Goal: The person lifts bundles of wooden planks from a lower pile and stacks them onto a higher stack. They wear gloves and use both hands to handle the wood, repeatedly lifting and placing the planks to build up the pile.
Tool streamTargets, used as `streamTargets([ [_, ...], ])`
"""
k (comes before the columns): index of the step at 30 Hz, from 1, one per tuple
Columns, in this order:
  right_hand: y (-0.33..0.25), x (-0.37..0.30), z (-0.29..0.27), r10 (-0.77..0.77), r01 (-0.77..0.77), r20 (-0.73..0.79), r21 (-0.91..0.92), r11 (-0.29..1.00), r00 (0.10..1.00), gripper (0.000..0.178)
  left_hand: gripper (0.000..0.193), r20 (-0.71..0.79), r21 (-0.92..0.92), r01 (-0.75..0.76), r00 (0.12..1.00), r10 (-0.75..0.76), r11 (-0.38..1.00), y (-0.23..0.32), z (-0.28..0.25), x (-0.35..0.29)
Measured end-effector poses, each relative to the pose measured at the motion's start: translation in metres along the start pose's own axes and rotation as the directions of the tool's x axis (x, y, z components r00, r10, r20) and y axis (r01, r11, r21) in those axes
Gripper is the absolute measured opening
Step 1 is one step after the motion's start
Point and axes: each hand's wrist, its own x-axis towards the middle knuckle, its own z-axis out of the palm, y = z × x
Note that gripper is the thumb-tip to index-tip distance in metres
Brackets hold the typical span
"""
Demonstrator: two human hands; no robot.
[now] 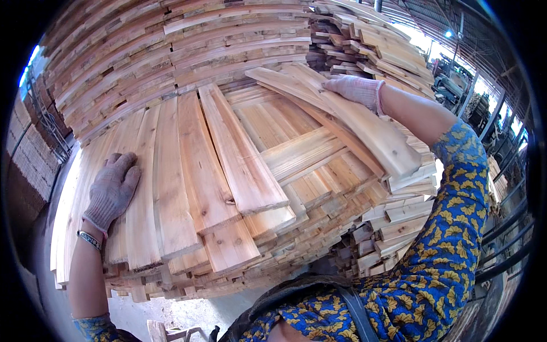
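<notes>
My left hand [115, 182], in a pale knit work glove, lies flat with fingers spread on the left boards of a row of wooden planks [165, 182]. At the right, my gloved right hand [354, 90] grips the far part of a wooden board [373, 134] by its right edge. Its thumb and the underside of its grip are hidden. Beneath that board lie other slanting boards [336, 134]. Between the row and these boards, a lower layer of the stack shows, with a crosswise plank [299, 154]. One loose-angled plank [239, 157] lies on the row's right end.
A tall wall of stacked planks [228, 40] rises directly behind the work stack. More uneven boards [393, 45] are piled at the far right. Short board ends [393, 231] jut out below on the right. Metal rails [504, 251] stand beside my right arm.
</notes>
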Motion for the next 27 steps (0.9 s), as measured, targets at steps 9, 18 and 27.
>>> streamTargets([
  [9, -0.108, 0.003, 0.129, -0.252, 0.321, 0.219, -0.387, 0.864, 0.943, 0.054, 0.039, 0.001, -0.009, -0.020, 1.000, 0.021, 1.000, -0.015, 0.003, -0.006],
  [18, -0.115, 0.056, 0.119, -0.046, 0.338, 0.404, -0.690, 0.640, 0.914, 0.060, 0.042, -0.004, -0.059, -0.103, 0.995, 0.102, 0.993, -0.005, 0.002, 0.005],
  [27, -0.029, 0.008, 0.029, -0.255, 0.257, 0.088, -0.589, 0.767, 0.963, 0.063, 0.038, -0.025, 0.024, -0.036, 0.999, 0.037, 0.999, -0.004, 0.001, -0.002],
])
